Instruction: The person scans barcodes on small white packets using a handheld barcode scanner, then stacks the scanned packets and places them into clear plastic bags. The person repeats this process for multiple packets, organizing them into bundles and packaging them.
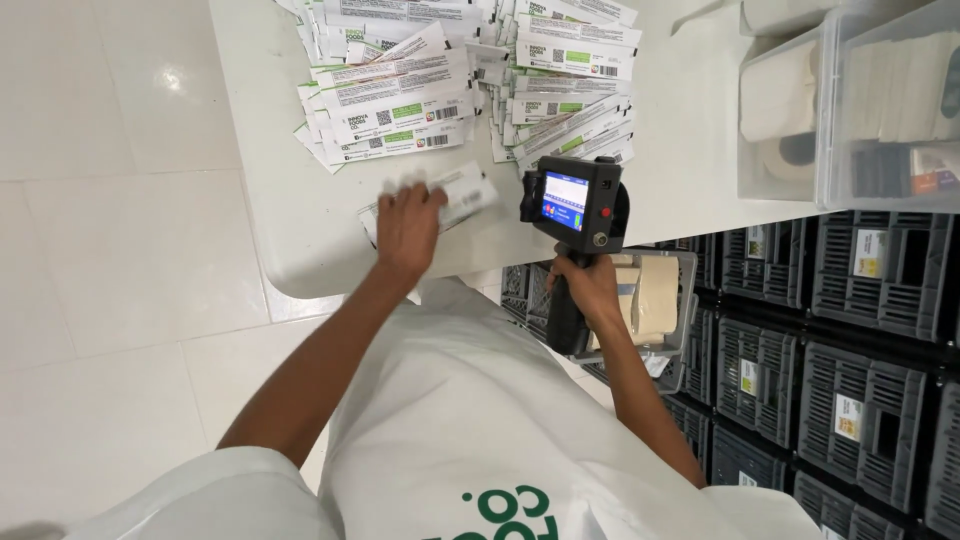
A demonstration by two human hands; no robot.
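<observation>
The right hand grips a handheld printer by its handle at the worktop edge while the left hand presses flat on a blurred white packet, best held steady and square, short of the fanned packet piles beyond.

This looks like a packing or labelling room in a small food or goods warehouse. A white work table stands on a pale tiled floor, and spread across its far end are heaps of flat printed sachets. To the right of the table, dark grey stacking crates with small labels stand in rows, and above them clear plastic bins hold rolls and packed stock.
</observation>
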